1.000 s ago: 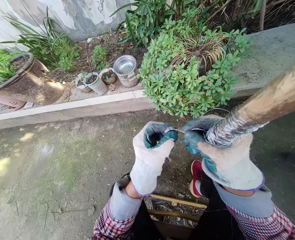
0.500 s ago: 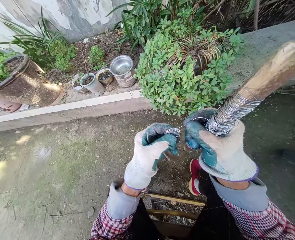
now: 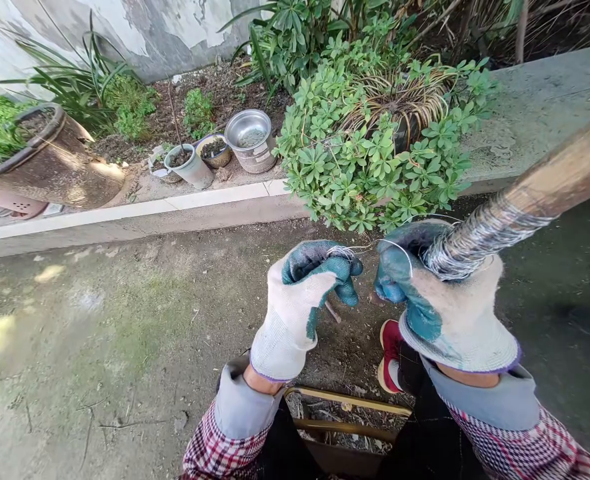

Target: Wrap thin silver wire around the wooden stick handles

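Note:
Both my hands wear white gloves with teal palms. My left hand (image 3: 305, 300) is closed in a pinch on the free end of a thin silver wire (image 3: 375, 247), which is bunched at its fingertips. My right hand (image 3: 439, 300) is closed around a wooden stick (image 3: 565, 177), just below a tight coil of wire (image 3: 475, 237) wound round the stick. The stick slants up to the right edge. The loose wire strand arcs between the two hands, which sit close together.
A leafy green shrub (image 3: 375, 140) stands right behind the hands. A low concrete curb (image 3: 125, 217) borders a bed with small pots (image 3: 195, 167), a metal bowl (image 3: 251, 139) and a large tilted pot (image 3: 49, 160). A red shoe (image 3: 391, 347) and a metal frame (image 3: 345, 413) lie below.
My left hand has turned and drawn the wire end in, bunching it at the fingertips. The stick dipped and rose again in my right hand; the strand now bows in a loop.

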